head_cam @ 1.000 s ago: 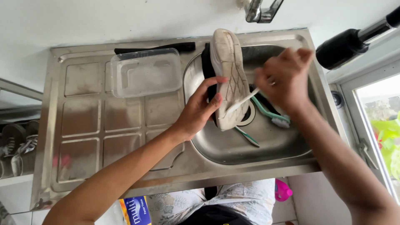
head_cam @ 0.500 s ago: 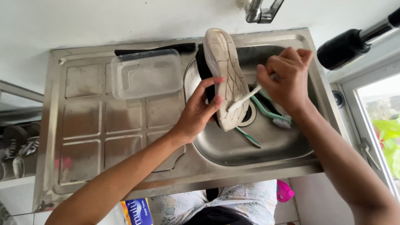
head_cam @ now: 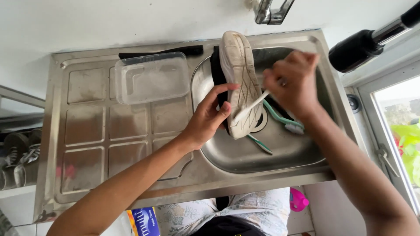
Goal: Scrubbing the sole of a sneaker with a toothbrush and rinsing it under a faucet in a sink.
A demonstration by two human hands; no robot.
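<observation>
Sole-up over the steel sink basin [head_cam: 280, 153], dirty white sneaker [head_cam: 238, 83] sits pinched in my left hand [head_cam: 210, 118] fingers while my right hand [head_cam: 293, 83] fingers stay wrapped around a white toothbrush [head_cam: 250, 107] on the tread, grime looks far from gone.

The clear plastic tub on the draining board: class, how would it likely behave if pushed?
The clear plastic tub looks thin-walled and empty, so probably light. On the smooth steel draining board it would likely slide rather than tip, being low and wide.
</observation>
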